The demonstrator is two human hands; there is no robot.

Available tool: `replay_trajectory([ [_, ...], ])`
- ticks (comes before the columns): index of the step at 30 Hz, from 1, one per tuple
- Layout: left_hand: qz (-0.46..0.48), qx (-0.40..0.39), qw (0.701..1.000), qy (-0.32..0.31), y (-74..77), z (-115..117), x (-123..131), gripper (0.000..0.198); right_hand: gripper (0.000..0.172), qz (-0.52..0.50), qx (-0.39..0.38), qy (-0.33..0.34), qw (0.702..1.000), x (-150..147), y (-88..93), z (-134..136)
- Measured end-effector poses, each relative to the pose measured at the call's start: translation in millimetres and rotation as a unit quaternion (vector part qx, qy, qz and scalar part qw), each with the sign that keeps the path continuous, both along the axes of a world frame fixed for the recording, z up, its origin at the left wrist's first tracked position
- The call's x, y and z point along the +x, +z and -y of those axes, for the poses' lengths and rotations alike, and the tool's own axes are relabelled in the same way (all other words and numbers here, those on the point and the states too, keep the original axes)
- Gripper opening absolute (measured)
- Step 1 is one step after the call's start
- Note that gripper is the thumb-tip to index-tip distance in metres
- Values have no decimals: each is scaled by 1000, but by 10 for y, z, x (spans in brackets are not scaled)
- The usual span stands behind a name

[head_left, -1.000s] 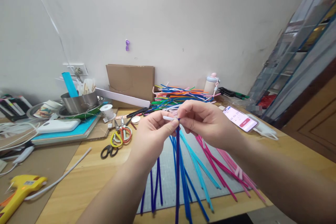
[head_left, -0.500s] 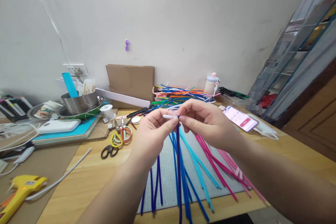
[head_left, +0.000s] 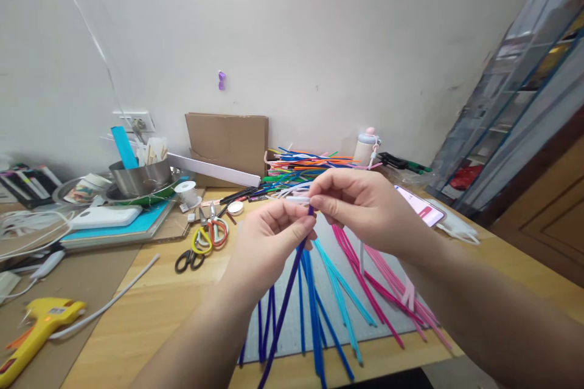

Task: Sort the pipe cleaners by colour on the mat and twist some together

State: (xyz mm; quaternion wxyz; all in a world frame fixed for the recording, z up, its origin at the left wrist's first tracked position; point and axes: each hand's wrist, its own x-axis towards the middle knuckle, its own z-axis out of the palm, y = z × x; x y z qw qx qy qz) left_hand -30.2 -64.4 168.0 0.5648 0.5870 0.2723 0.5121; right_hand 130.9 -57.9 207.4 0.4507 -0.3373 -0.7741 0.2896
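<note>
My left hand (head_left: 269, 243) pinches a dark purple pipe cleaner (head_left: 287, 301) between thumb and fingers just below its top end. The rest of it slants down to the lower left. At that top end, my right hand (head_left: 365, 209) is closed on a white pipe cleaner (head_left: 297, 199), whose short end sticks out leftward; a white length also shows beneath the right wrist. Fingers hide where the two pipe cleaners meet. Under the hands, purple, blue (head_left: 314, 316), light blue (head_left: 349, 310) and pink pipe cleaners (head_left: 371, 279) lie in groups on a grey mat (head_left: 292, 343).
A heap of mixed pipe cleaners (head_left: 314, 164) lies by the wall, near a bottle (head_left: 366, 147). At the left are scissors (head_left: 201, 243), a wire spool (head_left: 186, 194), a metal bowl (head_left: 141, 179) and a yellow glue gun (head_left: 45, 328). A phone (head_left: 420, 206) rests at the right.
The purple pipe cleaner has swung from hanging straight down to slanting lower left. My left hand has slid slightly down from the joint. The view has shifted a little.
</note>
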Motion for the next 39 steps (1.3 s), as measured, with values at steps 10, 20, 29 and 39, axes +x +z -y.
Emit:
replay_trajectory([
  [10, -144, -133, 975, 107, -372, 555, -288, 21, 11, -38, 38, -48, 997, 73, -192, -71],
  [20, -337, -199, 920, 7, -1135, 1453, -622, 18, 12, -6, 5, -80, 997, 266, -544, 255],
  [29, -501, 38, 854, 135, -1144, 770, -753, 40, 21, -81, -69, -158, 982, 625, -712, 472],
  [39, -659, 85, 736, 127, -1626, 154, -262, 52, 11, -34, 46, -197, 979, 791, -637, 803],
])
